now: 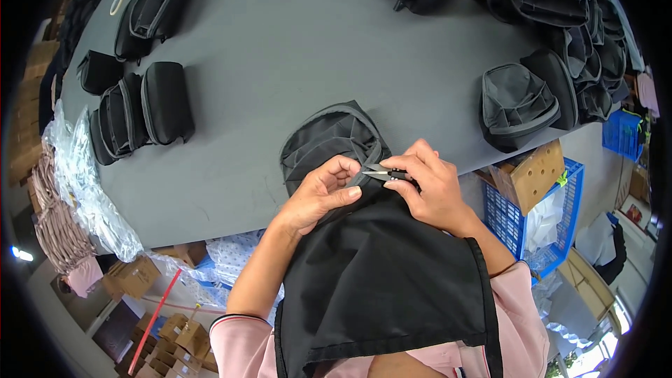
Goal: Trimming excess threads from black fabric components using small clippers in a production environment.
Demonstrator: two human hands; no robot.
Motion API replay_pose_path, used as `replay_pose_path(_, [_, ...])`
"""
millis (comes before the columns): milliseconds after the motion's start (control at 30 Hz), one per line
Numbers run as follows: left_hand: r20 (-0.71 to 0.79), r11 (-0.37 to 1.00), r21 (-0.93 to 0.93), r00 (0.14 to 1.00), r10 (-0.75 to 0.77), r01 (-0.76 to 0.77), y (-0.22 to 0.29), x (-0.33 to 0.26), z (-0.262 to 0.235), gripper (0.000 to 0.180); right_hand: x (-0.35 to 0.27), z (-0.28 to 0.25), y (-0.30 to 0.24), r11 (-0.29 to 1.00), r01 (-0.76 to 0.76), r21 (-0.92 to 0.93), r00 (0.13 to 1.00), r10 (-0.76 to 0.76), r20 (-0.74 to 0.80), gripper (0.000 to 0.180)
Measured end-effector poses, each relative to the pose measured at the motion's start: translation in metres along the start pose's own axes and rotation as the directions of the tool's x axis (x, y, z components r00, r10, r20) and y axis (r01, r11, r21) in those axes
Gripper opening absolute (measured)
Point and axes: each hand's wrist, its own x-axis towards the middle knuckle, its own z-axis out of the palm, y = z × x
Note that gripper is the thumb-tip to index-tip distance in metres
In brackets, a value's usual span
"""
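**Snips at the bag's edge**

We hold a dark bag (pixel 329 141) at the counter's (pixel 280 49) near edge, at 6 o'clock. Our left hand (pixel 323 192) pinches its grey trim, fingers (pixel 350 193) clamped on the fabric. Our right hand (pixel 428 183) grips small snips (pixel 381 173), blades pointing toward 9 o'clock at the trim. More bags lie at 10 and 1 o'clock; a blue crate (pixel 514 220) sits at 4.
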Motion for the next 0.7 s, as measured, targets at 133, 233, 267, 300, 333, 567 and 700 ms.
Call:
replay_pose_path(133, [-0.015, 1.000, -0.001, 1.000, -0.008, 0.008, -0.001, -0.001, 0.002, 0.027, -0.003, 0.007, 0.004, 0.965, 0.189, -0.184, 0.975, -0.207, -0.083, 0.021])
replay_pose_path(233, [-0.015, 1.000, -0.021, 1.000, 0.015, -0.016, -0.005, -0.002, -0.001, 0.028, -0.009, 0.008, 0.007, 0.986, 0.136, -0.093, 0.974, -0.150, -0.170, 0.022])
replay_pose_path(267, [-0.015, 1.000, -0.022, 1.000, 0.017, -0.017, -0.004, -0.003, 0.001, 0.028, -0.007, 0.008, 0.005, 0.986, 0.137, -0.094, 0.974, -0.151, -0.169, 0.022])
replay_pose_path(300, [-0.028, 0.999, -0.011, 0.999, 0.044, -0.044, -0.002, -0.005, 0.003, 0.027, -0.005, 0.009, 0.002, 0.998, 0.057, 0.016, 0.994, -0.056, -0.094, 0.020])
replay_pose_path(333, [-0.039, 0.998, 0.003, 0.997, 0.070, -0.070, 0.000, -0.007, 0.005, 0.027, -0.003, 0.009, -0.001, 0.992, -0.032, 0.119, 0.999, 0.033, -0.011, 0.018])
replay_pose_path(567, [-0.234, 0.991, 0.031, 0.965, -0.121, 0.131, 0.005, -0.019, 0.021, 0.032, 0.002, 0.030, 0.006, 0.265, -0.363, 0.893, 0.923, 0.232, 0.307, 0.021])
replay_pose_path(700, [-0.302, 1.000, -0.012, 0.953, -0.022, 0.020, 0.015, -0.027, 0.034, 0.029, -0.017, 0.023, 0.006, 0.633, -0.259, 0.729, 0.925, 0.380, -0.001, 0.017])
